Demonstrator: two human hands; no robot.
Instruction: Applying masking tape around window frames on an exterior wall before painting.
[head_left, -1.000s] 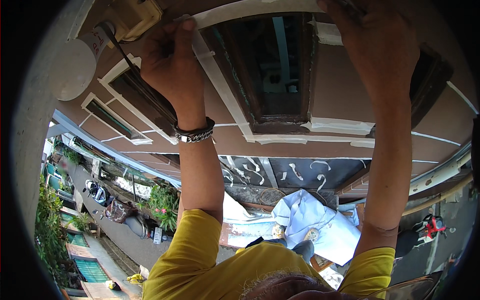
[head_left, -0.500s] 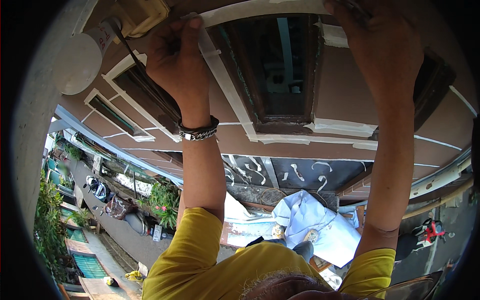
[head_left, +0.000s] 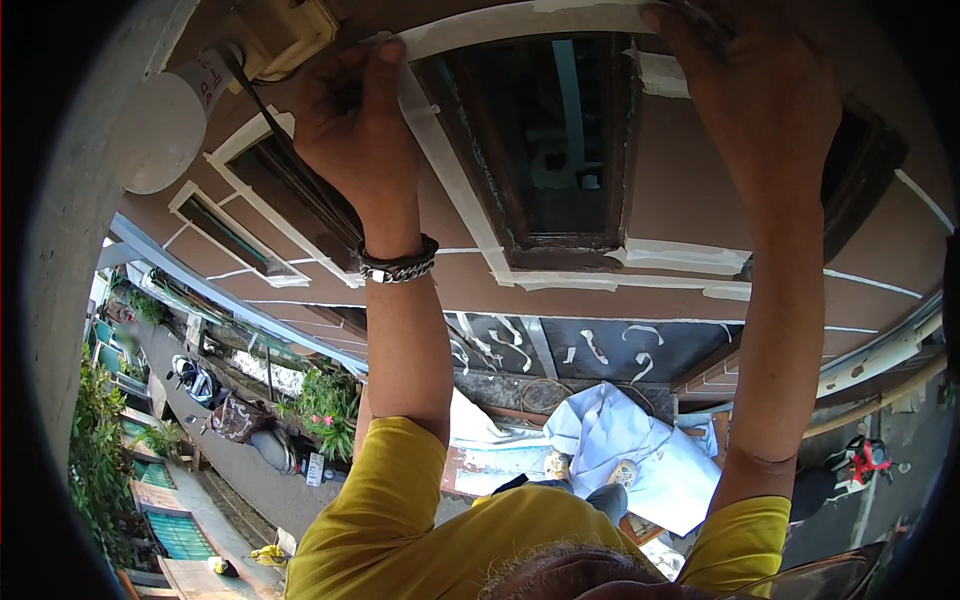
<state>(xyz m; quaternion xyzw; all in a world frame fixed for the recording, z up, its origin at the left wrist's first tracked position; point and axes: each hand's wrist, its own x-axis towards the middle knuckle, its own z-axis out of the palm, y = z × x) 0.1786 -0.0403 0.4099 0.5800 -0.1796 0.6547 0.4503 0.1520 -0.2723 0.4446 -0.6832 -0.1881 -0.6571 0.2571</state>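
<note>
Two hands raised: left hand (head_left: pixel 350 120) fingers pinching white tape strip (head_left: pixel 440 150); right hand (head_left: pixel 760 110) fingers pressed on window frame (head_left: pixel 560 250).

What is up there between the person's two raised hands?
In the head view, a dark-framed window opening edged with white tape lies between the left hand and right hand.

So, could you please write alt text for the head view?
Two raised hands press white tape strips along a dark wooden window frame on a brown wall: the left hand, wearing a metal bracelet, pinches the tape; the right hand presses the upper edge. Yellow sleeves show below.
</note>
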